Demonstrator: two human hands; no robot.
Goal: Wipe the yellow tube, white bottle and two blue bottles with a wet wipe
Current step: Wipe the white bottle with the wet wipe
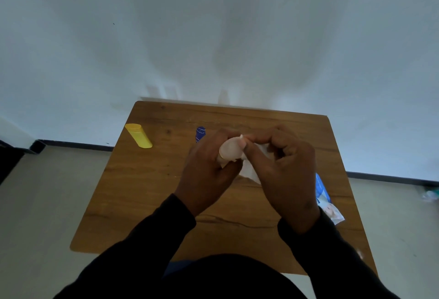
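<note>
My left hand point(206, 170) grips the white bottle point(231, 150) above the middle of the wooden table point(142, 191). My right hand point(282, 170) holds a white wet wipe point(250, 170) against the bottle, fingers curled over its top. The yellow tube point(139, 135) stands at the table's far left. One blue bottle point(200, 133) stands just behind my left hand, partly hidden by it. A second blue bottle is not visible.
A blue and white wet wipe pack point(326, 200) lies at the table's right edge, partly behind my right wrist. The table's far edge meets a white wall point(213, 37). Pale floor lies on both sides.
</note>
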